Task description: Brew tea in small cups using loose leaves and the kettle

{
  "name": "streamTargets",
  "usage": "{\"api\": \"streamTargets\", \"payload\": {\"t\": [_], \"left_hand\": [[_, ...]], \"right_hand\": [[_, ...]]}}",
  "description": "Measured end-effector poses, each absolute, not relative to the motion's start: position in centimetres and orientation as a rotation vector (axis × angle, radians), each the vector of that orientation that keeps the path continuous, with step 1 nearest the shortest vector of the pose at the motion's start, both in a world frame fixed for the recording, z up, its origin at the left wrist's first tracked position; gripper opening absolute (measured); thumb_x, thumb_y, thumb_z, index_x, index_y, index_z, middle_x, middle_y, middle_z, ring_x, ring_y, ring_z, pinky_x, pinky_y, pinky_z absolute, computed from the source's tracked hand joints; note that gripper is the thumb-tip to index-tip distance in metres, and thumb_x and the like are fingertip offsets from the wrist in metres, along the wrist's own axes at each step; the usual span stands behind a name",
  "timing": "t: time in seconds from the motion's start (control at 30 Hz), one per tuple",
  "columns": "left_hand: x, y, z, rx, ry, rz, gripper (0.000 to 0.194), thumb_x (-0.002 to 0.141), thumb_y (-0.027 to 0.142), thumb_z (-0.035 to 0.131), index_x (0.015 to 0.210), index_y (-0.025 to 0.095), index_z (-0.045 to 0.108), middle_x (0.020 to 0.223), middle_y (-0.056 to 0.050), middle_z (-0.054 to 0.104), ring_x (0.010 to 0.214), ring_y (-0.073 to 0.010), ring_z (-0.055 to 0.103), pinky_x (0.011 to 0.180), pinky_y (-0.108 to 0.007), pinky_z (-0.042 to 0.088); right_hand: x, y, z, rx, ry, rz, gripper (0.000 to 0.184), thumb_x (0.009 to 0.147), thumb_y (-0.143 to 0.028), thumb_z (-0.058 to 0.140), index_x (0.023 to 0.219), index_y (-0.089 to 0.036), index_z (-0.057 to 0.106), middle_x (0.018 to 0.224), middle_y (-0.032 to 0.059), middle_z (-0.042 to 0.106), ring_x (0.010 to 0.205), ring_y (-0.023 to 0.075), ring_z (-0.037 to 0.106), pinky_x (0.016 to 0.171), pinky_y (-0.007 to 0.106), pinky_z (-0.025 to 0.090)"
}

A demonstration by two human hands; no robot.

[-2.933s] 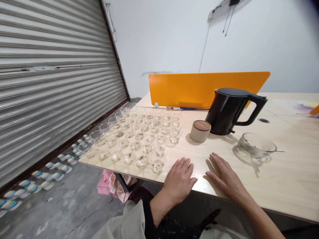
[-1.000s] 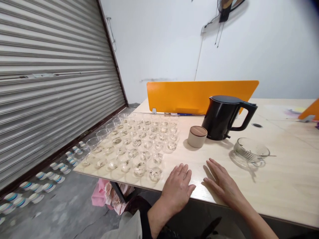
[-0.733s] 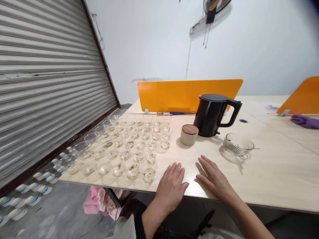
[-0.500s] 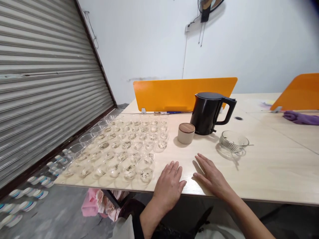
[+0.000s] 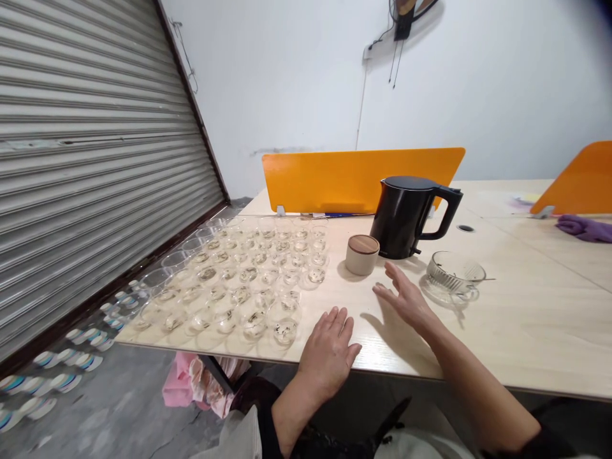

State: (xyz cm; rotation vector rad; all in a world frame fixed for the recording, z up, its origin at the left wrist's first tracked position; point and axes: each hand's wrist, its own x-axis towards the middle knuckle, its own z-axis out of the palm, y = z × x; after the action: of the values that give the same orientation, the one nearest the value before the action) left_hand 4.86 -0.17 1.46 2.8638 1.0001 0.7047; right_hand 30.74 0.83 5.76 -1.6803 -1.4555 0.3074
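My left hand (image 5: pixel 329 349) lies flat near the table's front edge, fingers stretched out, holding nothing. Raised a little over the table, my right hand (image 5: pixel 405 297) has its thumb apart from its fingers and is empty. Just beyond its fingertips sits a small cream canister (image 5: pixel 361 260) with a brown wooden lid (image 5: pixel 364 244). A black electric kettle (image 5: pixel 406 217) stands behind the canister. To the right of my right hand is a ribbed glass cup (image 5: pixel 454 272) with a thin stick across its rim. Many clear cups (image 5: pixel 285 330) holding dark bits, perhaps tea leaves, stand in rows at left.
An orange divider (image 5: pixel 335 182) crosses the table behind the kettle, with another orange panel (image 5: pixel 581 182) at right. A purple cloth (image 5: pixel 583 228) lies beside that panel. Pink fabric (image 5: pixel 184 381) shows below the table edge. Several white cups or lids (image 5: pixel 67 382) are on the floor at left.
My right hand has lifted and moved forward toward the lidded canister. My left hand stays flat on the table. The view has shifted slightly left.
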Motion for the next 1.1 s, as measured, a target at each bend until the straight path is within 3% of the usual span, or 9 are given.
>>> {"api": "streamTargets", "payload": {"t": [0.17,0.33,0.67,0.87,1.1], "left_hand": [[4.8,-0.1,1.3,2.870,1.003,0.709,0.051,0.105,0.042,0.049,0.147,0.014,0.054,0.159,-0.011,0.051,0.150,-0.0299,0.045,0.124,-0.047,0.041],[4.9,-0.1,1.3,2.872,0.996,0.719,0.050,0.104,0.040,0.052,0.147,0.015,0.055,0.158,-0.011,0.052,0.149,-0.0297,0.045,0.124,-0.047,0.042],[5.0,-0.2,1.1,2.868,0.986,0.773,0.049,0.104,0.041,0.053,0.145,0.015,0.056,0.156,-0.012,0.054,0.147,-0.0301,0.048,0.122,-0.047,0.044],[5.0,-0.1,1.1,2.872,0.990,0.783,0.050,0.104,0.042,0.053,0.145,0.014,0.056,0.156,-0.012,0.055,0.147,-0.0300,0.049,0.122,-0.047,0.044],[4.9,-0.1,1.5,2.873,0.986,0.752,0.052,0.105,0.045,0.050,0.146,0.014,0.054,0.157,-0.011,0.053,0.149,-0.0291,0.046,0.124,-0.046,0.041]], "right_hand": [[31.3,5.9,6.9,-1.655,-1.356,0.305,0.118,0.074,-0.069,0.078,0.164,-0.016,0.025,0.166,0.0236,0.034,0.151,0.0405,0.038,0.122,0.058,0.035],[31.3,8.9,6.7,-1.601,-1.270,0.334,0.130,0.061,-0.063,0.087,0.163,-0.014,0.024,0.165,0.0223,0.036,0.152,0.0394,0.036,0.125,0.056,0.029],[31.1,10.4,6.0,-1.508,-1.212,0.375,0.122,0.061,-0.056,0.089,0.160,-0.022,0.027,0.160,0.0158,0.044,0.148,0.0337,0.043,0.125,0.053,0.033],[30.8,10.8,5.9,-1.436,-1.202,0.324,0.101,0.060,-0.048,0.090,0.148,-0.028,0.044,0.145,0.0116,0.059,0.140,0.0358,0.051,0.122,0.059,0.035],[30.7,11.0,6.1,-1.422,-1.189,0.285,0.081,0.062,-0.045,0.087,0.133,-0.023,0.055,0.133,0.0131,0.066,0.127,0.0333,0.060,0.115,0.053,0.044]]}}
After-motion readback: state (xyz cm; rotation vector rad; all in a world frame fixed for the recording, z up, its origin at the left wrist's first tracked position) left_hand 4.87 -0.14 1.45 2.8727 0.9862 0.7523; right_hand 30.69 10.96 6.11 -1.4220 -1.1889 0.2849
